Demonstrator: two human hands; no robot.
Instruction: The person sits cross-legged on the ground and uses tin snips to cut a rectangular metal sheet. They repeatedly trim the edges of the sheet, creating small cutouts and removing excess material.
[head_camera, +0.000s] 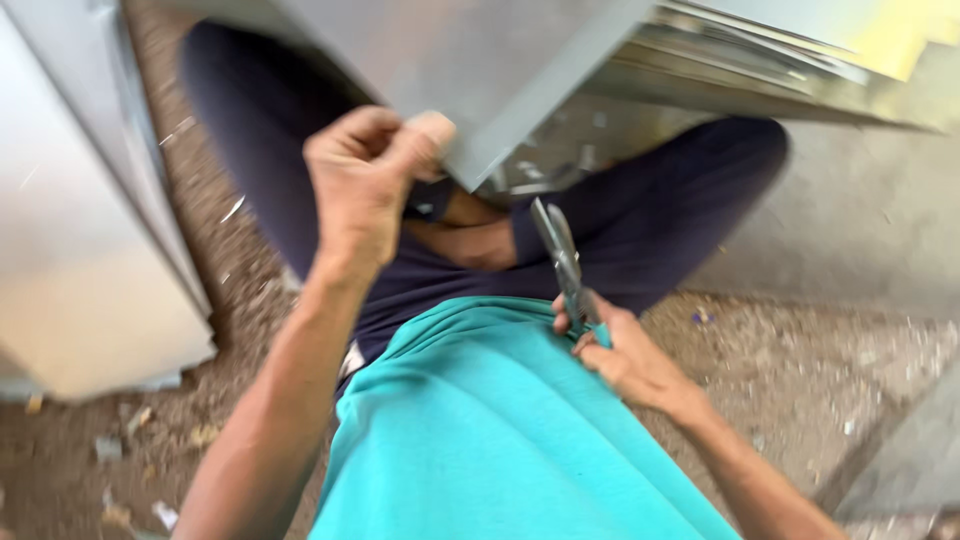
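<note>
Dirt floor (800, 370), metal sheet (480, 70) pinched in left fingers (400, 135)

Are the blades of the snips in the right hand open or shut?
Shut: the snips show as one narrow closed point above the right hand, clear of the metal sheet.

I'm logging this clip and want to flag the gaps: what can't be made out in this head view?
- Metal sheet: cut off by the top edge; its full shape is hidden.
- Snips: handles hidden inside the right hand; motion blur hides whether the blades are open.
- Left hand: fingertips curl behind the sheet's corner.
- Stacked sheets: blurred, count unclear.
- Scraps on the ground: too small and blurred to identify.
</note>
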